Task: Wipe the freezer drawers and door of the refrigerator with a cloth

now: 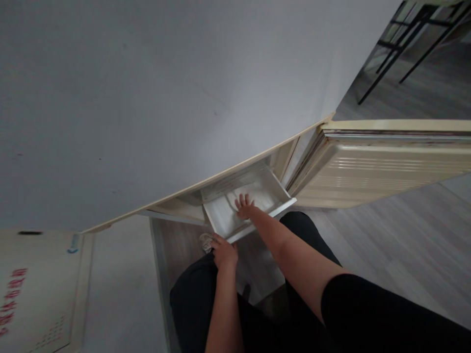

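Probably light and stiff, the drawer point(263, 193) juts left of the open door point(386, 171); its front rim point(281, 208) looks grippable. The right hand point(244, 207) spreads inside; whether the left hand point(223, 251) grips the near corner is unclear.

Wide, plain black right sleeve point(371, 304) ending in a clean curve, dark, smooth, unpatterned, blue-black trousers point(193, 294), bare left hand point(224, 252), bare right hand point(245, 209)

Grey wood-grain floor point(412, 235) under black furniture legs point(380, 73)
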{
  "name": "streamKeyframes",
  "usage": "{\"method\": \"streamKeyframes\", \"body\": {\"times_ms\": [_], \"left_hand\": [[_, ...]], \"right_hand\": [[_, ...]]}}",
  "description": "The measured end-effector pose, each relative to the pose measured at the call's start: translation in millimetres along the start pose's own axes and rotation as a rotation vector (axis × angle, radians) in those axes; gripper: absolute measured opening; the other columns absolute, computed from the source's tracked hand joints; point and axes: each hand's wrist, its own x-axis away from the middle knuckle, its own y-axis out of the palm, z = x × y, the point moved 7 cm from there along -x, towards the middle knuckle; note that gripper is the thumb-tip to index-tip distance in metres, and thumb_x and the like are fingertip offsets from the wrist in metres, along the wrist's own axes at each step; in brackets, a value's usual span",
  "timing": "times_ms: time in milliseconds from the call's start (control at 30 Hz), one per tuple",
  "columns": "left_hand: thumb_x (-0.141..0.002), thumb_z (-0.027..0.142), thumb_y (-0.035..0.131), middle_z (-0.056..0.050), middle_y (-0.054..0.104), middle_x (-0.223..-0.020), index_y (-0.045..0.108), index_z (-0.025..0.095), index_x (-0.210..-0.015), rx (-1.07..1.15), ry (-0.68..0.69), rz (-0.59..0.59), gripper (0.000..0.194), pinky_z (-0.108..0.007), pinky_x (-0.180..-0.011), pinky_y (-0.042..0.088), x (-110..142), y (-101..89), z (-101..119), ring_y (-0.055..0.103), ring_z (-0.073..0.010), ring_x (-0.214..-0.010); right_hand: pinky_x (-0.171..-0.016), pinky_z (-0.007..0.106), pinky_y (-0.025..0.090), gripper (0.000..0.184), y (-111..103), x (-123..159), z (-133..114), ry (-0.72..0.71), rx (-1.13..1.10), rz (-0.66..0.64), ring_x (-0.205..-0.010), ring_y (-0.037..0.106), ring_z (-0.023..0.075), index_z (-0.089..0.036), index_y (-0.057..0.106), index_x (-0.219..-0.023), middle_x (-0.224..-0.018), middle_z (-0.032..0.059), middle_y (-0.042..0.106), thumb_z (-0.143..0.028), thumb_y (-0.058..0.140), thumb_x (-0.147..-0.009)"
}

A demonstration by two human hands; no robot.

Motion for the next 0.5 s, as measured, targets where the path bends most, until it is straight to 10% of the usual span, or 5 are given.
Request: {"method": "streamKeyframes", "body": {"times_ms": [233,500], "left_hand": [[-0.090,0.038,0.059,-0.033,0.043,-0.144,0.011,0.001,-0.158,-0.019,-0.019,-0.014,0.091,-0.045,-0.091,0.056,-3.9,5.6,-3.2,0.064,-0.0386,-0.117],[-0.091,0.034,0.057,-0.035,0.042,-0.144,0.009,-0.003,-0.158,-0.021,0.013,-0.013,0.090,-0.042,-0.092,0.055,-0.7,2.4,-0.6,0.064,-0.0379,-0.117]], "right_hand": [[-0.125,0.064,0.002,0.071,30.3,-13.3,-52.8,-0.273,0.094,-0.092,-0.160,-0.006,0.0286,-0.027,0.028,-0.163,-0.171,0.0020,0.000,-0.028,0.054,-0.097],[-0.127,0.047,0.019,0.070,-54.3,3.6,64.4,-0.117,0.092,0.216,-0.159,0.012,0.0284,-0.011,0.035,-0.160,-0.170,0.0158,0.011,-0.003,0.043,-0.091]]}}
